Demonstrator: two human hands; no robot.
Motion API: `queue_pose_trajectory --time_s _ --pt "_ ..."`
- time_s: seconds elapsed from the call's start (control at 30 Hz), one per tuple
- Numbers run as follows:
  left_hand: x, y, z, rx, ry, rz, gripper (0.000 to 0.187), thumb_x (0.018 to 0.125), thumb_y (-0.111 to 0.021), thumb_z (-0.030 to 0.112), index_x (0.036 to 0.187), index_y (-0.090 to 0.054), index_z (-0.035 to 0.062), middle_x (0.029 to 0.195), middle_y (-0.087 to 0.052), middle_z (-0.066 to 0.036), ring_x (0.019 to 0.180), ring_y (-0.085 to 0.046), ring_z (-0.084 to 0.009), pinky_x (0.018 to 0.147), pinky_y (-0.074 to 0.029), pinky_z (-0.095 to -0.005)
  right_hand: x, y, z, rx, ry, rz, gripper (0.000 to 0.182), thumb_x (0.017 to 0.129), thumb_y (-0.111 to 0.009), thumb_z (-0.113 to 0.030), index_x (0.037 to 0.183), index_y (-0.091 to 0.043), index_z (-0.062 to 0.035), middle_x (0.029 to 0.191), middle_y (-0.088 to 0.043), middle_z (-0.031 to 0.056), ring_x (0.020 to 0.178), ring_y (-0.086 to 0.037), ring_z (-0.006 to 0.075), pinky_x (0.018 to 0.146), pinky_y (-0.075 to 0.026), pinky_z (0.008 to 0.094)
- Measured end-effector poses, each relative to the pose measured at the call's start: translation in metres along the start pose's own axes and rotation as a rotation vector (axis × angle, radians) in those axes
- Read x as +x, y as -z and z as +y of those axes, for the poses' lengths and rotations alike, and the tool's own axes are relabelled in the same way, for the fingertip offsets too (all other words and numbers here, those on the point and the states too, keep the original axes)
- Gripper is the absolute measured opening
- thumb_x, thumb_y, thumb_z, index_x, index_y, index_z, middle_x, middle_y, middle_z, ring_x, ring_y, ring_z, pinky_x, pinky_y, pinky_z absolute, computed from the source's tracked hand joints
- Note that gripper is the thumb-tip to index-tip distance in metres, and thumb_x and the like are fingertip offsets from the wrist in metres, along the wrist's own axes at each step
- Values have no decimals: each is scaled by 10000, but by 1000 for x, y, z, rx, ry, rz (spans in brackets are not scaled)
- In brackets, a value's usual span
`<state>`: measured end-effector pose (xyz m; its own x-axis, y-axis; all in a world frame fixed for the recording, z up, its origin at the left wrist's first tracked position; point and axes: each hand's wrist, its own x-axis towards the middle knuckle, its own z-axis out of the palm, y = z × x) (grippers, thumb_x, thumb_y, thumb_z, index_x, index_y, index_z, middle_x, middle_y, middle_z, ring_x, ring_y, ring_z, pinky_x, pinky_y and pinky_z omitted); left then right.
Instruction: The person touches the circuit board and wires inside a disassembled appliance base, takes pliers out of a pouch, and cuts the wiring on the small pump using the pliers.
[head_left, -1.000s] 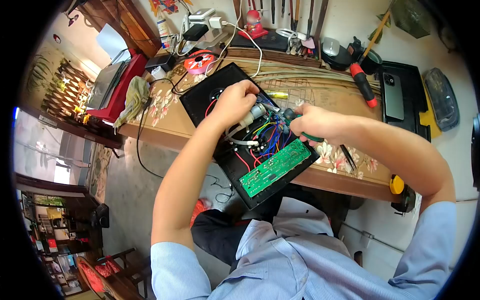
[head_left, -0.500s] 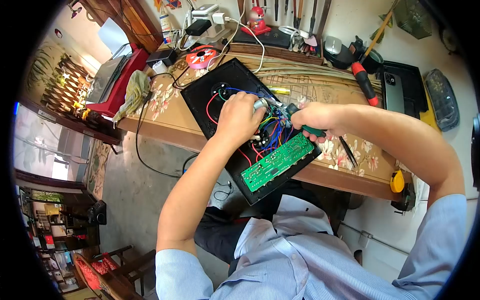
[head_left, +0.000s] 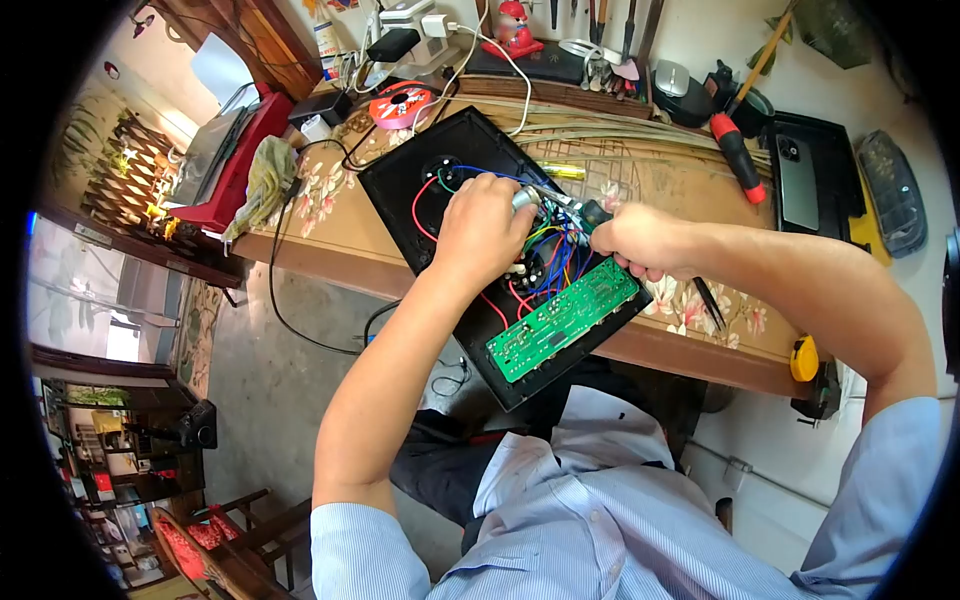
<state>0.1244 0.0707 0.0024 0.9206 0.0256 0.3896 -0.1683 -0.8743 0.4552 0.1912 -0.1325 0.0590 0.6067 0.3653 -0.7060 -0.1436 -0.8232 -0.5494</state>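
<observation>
A black panel [head_left: 425,150] lies at a slant on the table, its near corner past the front edge. My left hand [head_left: 482,228] is over its middle, fingers closed round a small silver cylindrical part [head_left: 523,198]. My right hand [head_left: 640,240] grips dark-green-handled pliers [head_left: 596,213], their metal jaws pointing left towards that part. Blue, yellow and red wires [head_left: 570,255] bunch between the hands, partly hidden. A green circuit board [head_left: 560,325] sits along the panel's near right side. One red wire [head_left: 417,208] loops left of my left hand.
On the table [head_left: 690,180] are a red-and-black screwdriver [head_left: 737,160], dark tweezers [head_left: 709,303], a phone [head_left: 797,182] in a black tray and a pink spool [head_left: 402,105]. A yellow tape measure [head_left: 803,358] is at the right front edge. A black cable [head_left: 275,270] hangs over the front.
The view has shifted slightly. Both hands stay at the same part; the right hand's fingers are closed more tightly and the green lower handle shows less.
</observation>
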Motion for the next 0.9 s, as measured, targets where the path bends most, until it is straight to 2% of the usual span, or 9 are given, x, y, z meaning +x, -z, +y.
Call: queue_pose_trajectory --time_s 0.03,0.1,0.5,0.6,0.67,0.7,0.77,0.8,0.9 --pt "1 0 1 11 4 -17 284 838 -701 210 971 -695 -41 960 -660 -215 946 -627 -383 870 -495 -476 1 0 1 2 -6 -3 219 817 -611 -247 908 -555 -56 698 -485 19 535 -473 132 407 -342 308" --pt "3 -1 -1 -2 1 -18 283 841 -699 211 972 -696 -40 964 -659 -217 951 -627 -385 871 -495 -477 0 -1 2 -7 26 39 254 827 -601 -273 741 -557 -38 671 -514 58 528 -462 166 438 -349 336" --pt "1 0 -3 -56 46 -40 313 857 -700 227 1032 -691 -33 1000 -659 -213 990 -621 -388 896 -494 -469 4 -1 4 10 73 57 238 824 -611 -221 706 -551 -24 632 -503 71 449 -425 165 376 -290 341" --pt "1 1 0 -52 59 -71 310 856 -699 223 1032 -691 -32 1025 -658 -218 1002 -618 -389 906 -490 -468 4 2 4 24 4 7 224 823 -620 -234 726 -566 -38 660 -513 58 492 -459 163 404 -325 345" --pt "2 3 0 -45 67 -83 311 856 -697 222 1034 -689 -33 1033 -657 -219 1006 -617 -389 909 -489 -468 -2 5 -1 39 -28 -41 206 818 -632 -250 796 -587 -50 749 -549 58 601 -538 177 488 -435 352" --pt "0 1 0 -55 60 -59 315 856 -697 223 1037 -688 -34 1032 -656 -218 1008 -616 -389 911 -488 -467 -5 7 -4 37 -26 -35 206 818 -632 -250 796 -587 -50 749 -549 58 601 -538 177 488 -435 352" --pt "-1 2 -1 -59 52 -32 319 856 -696 224 1040 -686 -36 1031 -656 -218 1011 -615 -388 913 -487 -467 -9 11 -11 35 -89 -104 307 834 -677 -295 955 -611 -21 855 -597 68 704 -612 186 546 -504 325" --pt "-1 2 0 -47 60 -39 322 856 -696 227 1041 -684 -37 1031 -655 -218 1011 -614 -387 914 -487 -467 -11 14 -13 23 -83 -124 337 827 -685 -289 988 -616 -1 905 -605 84 770 -638 213 640 -558 343" --pt "-1 1 0 -34 59 -33 322 858 -692 230 1038 -683 -37 1030 -655 -217 1011 -614 -388 913 -487 -468 -14 17 -21 -24 -100 -171 290 824 -642 -249 999 -593 -22 991 -582 114 837 -615 233 675 -570 402"
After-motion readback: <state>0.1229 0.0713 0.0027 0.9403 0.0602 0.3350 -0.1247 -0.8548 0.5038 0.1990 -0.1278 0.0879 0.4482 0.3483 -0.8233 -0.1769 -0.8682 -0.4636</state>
